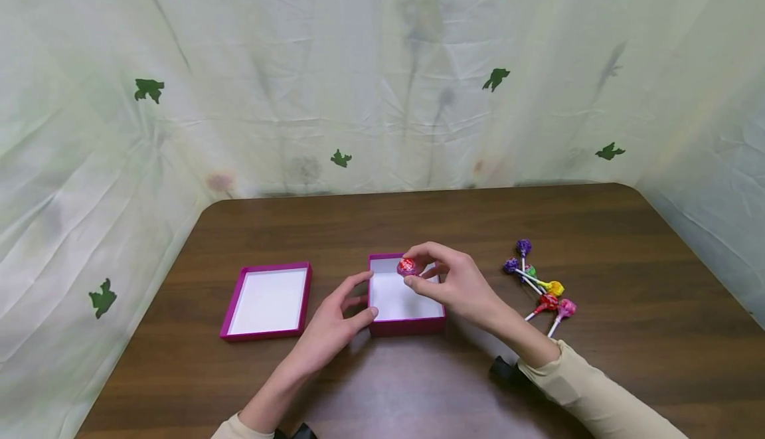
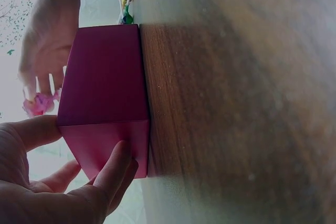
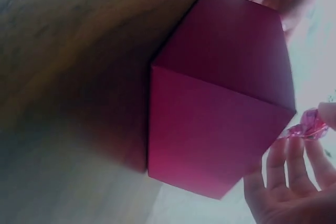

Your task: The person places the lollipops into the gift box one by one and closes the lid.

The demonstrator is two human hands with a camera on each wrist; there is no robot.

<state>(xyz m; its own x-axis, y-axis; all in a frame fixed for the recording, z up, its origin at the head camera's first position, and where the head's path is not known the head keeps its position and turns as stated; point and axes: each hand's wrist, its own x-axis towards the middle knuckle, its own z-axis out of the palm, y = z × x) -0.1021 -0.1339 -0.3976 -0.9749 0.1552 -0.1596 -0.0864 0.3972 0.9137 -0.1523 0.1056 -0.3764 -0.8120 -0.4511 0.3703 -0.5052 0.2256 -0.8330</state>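
Observation:
A magenta box [image 1: 408, 327] with a white inside stands uncovered in the middle of the table. At its left side, my left hand [image 1: 335, 325] spreads its fingers, the thumb and forefinger at the rim. Other fingertips [image 2: 122, 150] rest on the outer wall in the left wrist view. Over the box's opening, my right hand [image 1: 457, 284] pinches a red and pink wrapped lollipop [image 1: 406, 267] between thumb and fingers. The lollipop's stick is mostly hidden by the hand. Its shiny wrapper [image 3: 313, 125] shows above rim height in the right wrist view.
A magenta lid [image 1: 305, 303] lies inside up, left of the box. To the right is a loose pile of several lollipops, among them a purple one [image 1: 523, 247], a yellow one [image 1: 554, 288] and a pink one [image 1: 566, 308]. A patterned curtain [image 1: 382, 93] hangs behind the table.

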